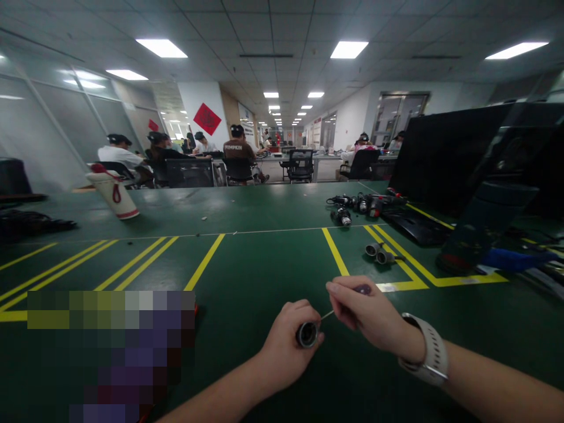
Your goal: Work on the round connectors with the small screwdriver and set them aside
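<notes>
My left hand is closed round a round metal connector shell, its dark open end facing me. In my right hand is a screwdriver with a dark handle, gripped between thumb and fingers. The thin shaft slants down to the left and reaches the side of the connector shell; whether its tip sits on a screw is hidden by my left fingers. Beyond my right hand, two grey metal connector shells lie side by side on the green table.
Several dark connectors with cables lie at the far right, near a black flat object. A dark tumbler stands at right. A white cup stands at far left. A pixelated patch covers the near left. People sit beyond the table.
</notes>
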A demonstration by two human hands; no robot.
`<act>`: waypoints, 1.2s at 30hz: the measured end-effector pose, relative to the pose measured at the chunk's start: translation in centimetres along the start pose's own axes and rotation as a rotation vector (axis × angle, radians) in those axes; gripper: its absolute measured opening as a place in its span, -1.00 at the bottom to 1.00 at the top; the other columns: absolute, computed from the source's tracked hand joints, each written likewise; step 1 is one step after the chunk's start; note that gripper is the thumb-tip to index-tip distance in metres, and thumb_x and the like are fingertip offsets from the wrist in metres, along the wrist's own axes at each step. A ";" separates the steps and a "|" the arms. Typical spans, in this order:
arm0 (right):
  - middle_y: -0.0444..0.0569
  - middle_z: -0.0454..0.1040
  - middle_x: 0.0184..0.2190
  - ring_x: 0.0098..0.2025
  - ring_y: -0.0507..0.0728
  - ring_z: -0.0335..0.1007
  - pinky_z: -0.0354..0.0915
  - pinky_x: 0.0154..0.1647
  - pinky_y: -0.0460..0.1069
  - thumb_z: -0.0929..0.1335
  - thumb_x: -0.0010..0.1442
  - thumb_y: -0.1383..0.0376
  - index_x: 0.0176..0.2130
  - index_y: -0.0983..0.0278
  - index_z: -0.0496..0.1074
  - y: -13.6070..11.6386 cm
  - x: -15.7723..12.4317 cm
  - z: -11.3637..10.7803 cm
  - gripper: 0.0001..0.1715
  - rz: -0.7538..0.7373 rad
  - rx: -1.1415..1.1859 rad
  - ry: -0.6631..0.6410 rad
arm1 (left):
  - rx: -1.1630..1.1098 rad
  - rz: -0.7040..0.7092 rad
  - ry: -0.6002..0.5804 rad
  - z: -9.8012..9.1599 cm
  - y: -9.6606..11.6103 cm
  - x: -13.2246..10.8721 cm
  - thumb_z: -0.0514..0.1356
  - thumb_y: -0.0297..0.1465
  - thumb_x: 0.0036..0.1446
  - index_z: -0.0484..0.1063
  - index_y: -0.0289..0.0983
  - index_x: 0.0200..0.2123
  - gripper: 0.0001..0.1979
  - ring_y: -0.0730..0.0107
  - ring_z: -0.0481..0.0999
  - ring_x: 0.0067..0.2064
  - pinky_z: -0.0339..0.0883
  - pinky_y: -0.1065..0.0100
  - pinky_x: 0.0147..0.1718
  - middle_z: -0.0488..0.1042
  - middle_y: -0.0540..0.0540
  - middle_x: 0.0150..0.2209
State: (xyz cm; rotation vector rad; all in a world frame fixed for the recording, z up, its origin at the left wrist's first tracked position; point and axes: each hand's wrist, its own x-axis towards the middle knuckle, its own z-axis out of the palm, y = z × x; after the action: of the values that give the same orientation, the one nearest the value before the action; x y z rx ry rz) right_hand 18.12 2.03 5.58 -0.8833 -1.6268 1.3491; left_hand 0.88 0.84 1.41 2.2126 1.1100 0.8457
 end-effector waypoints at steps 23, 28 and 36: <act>-0.25 0.16 -0.70 -0.69 -0.08 0.05 -0.06 -0.72 -0.15 0.24 0.27 0.12 -0.59 0.29 0.29 0.5 0.0 -0.1 -0.52 -0.053 0.091 0.082 | -0.130 -0.072 0.132 -0.1 -0.3 0.2 0.19 -0.51 -0.05 0.25 -0.24 -0.52 -0.86 0.35 0.31 -0.42 0.18 0.37 -0.44 0.29 0.02 -0.49; -0.25 0.19 -0.71 -0.68 -0.08 0.06 -0.05 -0.71 -0.15 0.27 0.25 0.12 -0.60 0.30 0.32 0.4 -0.3 0.0 -0.53 -0.065 0.076 0.066 | -0.125 -0.078 0.121 -0.1 -0.1 0.2 0.20 -0.51 -0.06 0.26 -0.24 -0.52 -0.86 0.35 0.32 -0.42 0.18 0.37 -0.45 0.31 0.01 -0.49; -0.24 0.20 -0.70 -0.67 -0.07 0.07 -0.03 -0.70 -0.15 0.27 0.26 0.13 -0.59 0.30 0.33 0.5 -0.3 -0.3 -0.53 -0.097 0.057 0.052 | -0.234 -0.122 0.148 -0.2 0.1 0.2 0.21 -0.47 -0.05 0.24 -0.24 -0.53 -0.85 0.39 0.27 -0.45 0.17 0.39 -0.48 0.26 0.04 -0.50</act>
State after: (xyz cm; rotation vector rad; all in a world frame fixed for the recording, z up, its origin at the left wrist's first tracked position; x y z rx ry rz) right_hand 18.52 1.97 5.04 -0.7899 -1.5640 1.2892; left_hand 0.86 0.96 1.70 1.8973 1.1385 1.0427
